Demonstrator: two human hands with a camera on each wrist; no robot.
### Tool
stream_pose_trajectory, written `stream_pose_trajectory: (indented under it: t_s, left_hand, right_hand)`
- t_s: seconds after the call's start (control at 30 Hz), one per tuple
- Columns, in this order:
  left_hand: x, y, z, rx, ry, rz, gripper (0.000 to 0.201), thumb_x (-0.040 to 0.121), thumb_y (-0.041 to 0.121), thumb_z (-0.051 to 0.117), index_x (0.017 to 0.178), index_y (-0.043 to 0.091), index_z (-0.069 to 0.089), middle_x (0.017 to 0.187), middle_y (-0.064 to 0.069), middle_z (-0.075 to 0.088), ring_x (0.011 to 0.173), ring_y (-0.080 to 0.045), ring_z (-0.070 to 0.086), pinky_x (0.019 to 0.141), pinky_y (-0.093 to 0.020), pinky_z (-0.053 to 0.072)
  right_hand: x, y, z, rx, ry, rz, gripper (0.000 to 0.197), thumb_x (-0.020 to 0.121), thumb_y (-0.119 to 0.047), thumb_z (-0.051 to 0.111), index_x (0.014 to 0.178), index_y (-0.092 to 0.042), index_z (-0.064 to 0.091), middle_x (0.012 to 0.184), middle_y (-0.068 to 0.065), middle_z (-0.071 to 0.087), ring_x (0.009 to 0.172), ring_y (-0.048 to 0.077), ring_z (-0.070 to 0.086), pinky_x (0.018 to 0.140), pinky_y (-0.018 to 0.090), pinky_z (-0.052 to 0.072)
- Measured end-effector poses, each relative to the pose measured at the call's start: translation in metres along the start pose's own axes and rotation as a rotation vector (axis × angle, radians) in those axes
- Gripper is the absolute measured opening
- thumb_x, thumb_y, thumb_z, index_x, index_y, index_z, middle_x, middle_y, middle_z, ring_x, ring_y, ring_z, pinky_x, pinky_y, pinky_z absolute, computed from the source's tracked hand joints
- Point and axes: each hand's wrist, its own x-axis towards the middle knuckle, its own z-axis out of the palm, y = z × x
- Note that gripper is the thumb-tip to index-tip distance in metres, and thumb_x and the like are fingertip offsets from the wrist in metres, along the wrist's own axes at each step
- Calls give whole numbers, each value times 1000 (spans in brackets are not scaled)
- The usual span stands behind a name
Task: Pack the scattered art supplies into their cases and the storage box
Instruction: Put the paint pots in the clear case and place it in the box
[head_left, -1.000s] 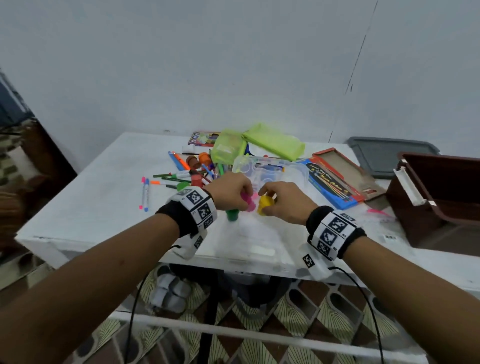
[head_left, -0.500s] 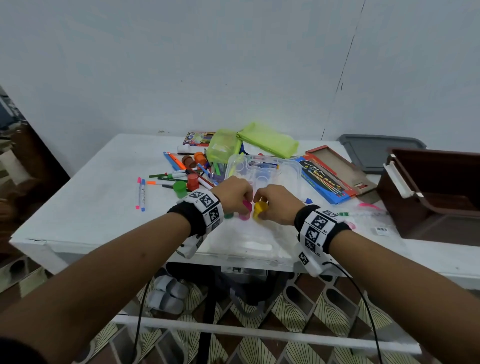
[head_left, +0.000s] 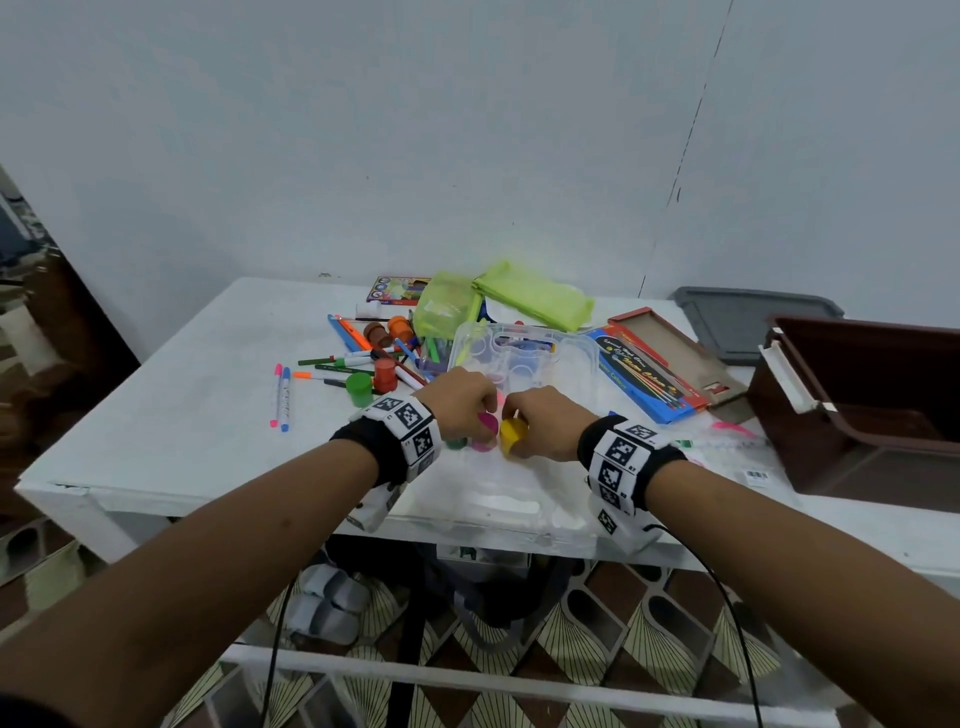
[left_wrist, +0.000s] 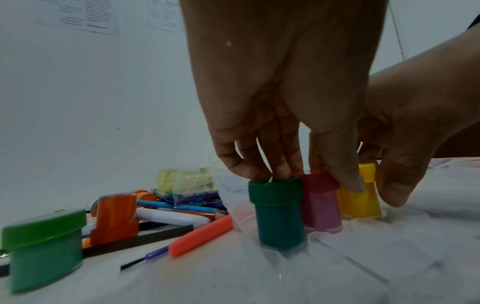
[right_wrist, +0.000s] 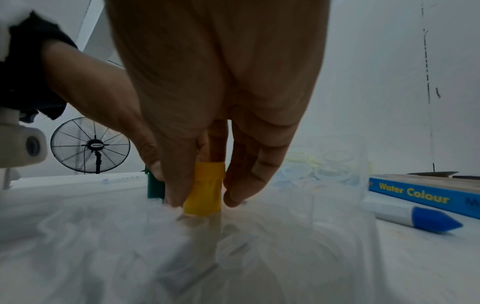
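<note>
Three small paint jars stand side by side on the near half of an open clear plastic case (head_left: 493, 501). My left hand (head_left: 462, 410) (left_wrist: 311, 179) pinches the pink jar (head_left: 485, 423) (left_wrist: 322, 207) at its cap, thumb in front. Its other fingers touch the top of the dark green jar (head_left: 457, 443) (left_wrist: 280, 216). My right hand (head_left: 540, 421) (right_wrist: 202, 198) grips the yellow jar (head_left: 513, 434) (right_wrist: 205, 185) between thumb and fingers. The case's other half (head_left: 524, 353) shows round wells.
Behind the hands on the white table (head_left: 182, 415) lie loose markers (head_left: 283, 397), a light green jar (head_left: 359, 387), a red jar (head_left: 385, 375) and green pouches (head_left: 535, 296). A blue Water Colour box (head_left: 644, 374), a brown storage box (head_left: 862, 410) and its grey lid (head_left: 748, 322) are to the right.
Both hands keep hold of the pink and yellow jars and have settled slightly lower and nearer on the clear case. The head view has shifted a little.
</note>
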Motion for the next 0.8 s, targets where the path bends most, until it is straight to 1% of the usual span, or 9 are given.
stream_pose_trajectory:
  t_s: [0.07,0.13,0.2,0.27,0.47,0.57,0.63,0.73,0.8]
  left_hand:
    - [-1,-2,-1,-11,-4,12,46,72,31,82,111,11,67,103,-4,64,83,-16,53,70,-26,42]
    - [-3,-7,-3,-40,-4,22,49,74,27,81,116,9,66,109,-6,65,90,-18,58,78,-29,49]
    - [-5,-12,-8,-63,-13,19,49,76,23,80,120,8,64,114,-7,65,100,-19,61,87,-31,51]
    - [-7,-18,-12,-64,-33,10,48,76,20,79,121,10,65,117,-6,65,103,-19,61,90,-33,51]
    - [-10,-33,-13,-72,-52,14,49,76,26,80,120,12,64,101,1,61,84,-10,53,73,-20,40]
    - [-16,-46,-17,-156,16,-14,41,79,33,77,114,14,67,95,3,64,80,-6,56,69,-16,40]
    - [-22,-60,-24,-194,105,-57,31,82,30,74,107,13,70,95,0,69,82,-9,61,69,-16,44]
    - [-33,-92,-35,-207,256,-183,16,83,18,70,96,10,74,94,-6,71,88,-18,64,77,-26,50]
    - [-39,-115,-39,-210,305,-290,10,82,16,68,90,14,73,95,-6,70,91,-21,64,79,-28,49]
  right_hand:
    - [0,1,0,12,-5,-8,54,82,-25,76,129,-12,53,122,11,60,109,26,54,79,25,38]
    - [0,2,-2,28,-6,-21,55,82,-25,76,130,-12,53,123,11,60,111,26,54,83,27,39]
    - [0,2,-5,33,-4,-28,54,82,-25,76,129,-12,54,122,12,60,109,26,54,86,30,42]
    - [0,2,-6,31,-8,-32,53,82,-24,76,129,-12,54,122,12,60,108,25,55,86,31,44]
    - [2,2,-12,25,-44,-60,55,82,-26,75,131,-13,53,122,10,57,99,19,51,79,26,39]
    - [7,-1,-25,13,-14,-95,52,85,-33,72,130,-14,54,123,8,58,98,18,51,77,25,37]
    - [12,-7,-37,26,34,-111,45,88,-35,69,126,-14,57,120,5,59,92,15,49,76,26,37]
    - [27,-23,-53,85,109,-116,38,88,-35,66,120,-15,61,114,3,61,88,15,52,77,28,44]
    - [42,-39,-59,146,136,-116,32,87,-32,67,114,-15,63,109,4,63,87,17,57,76,28,47]
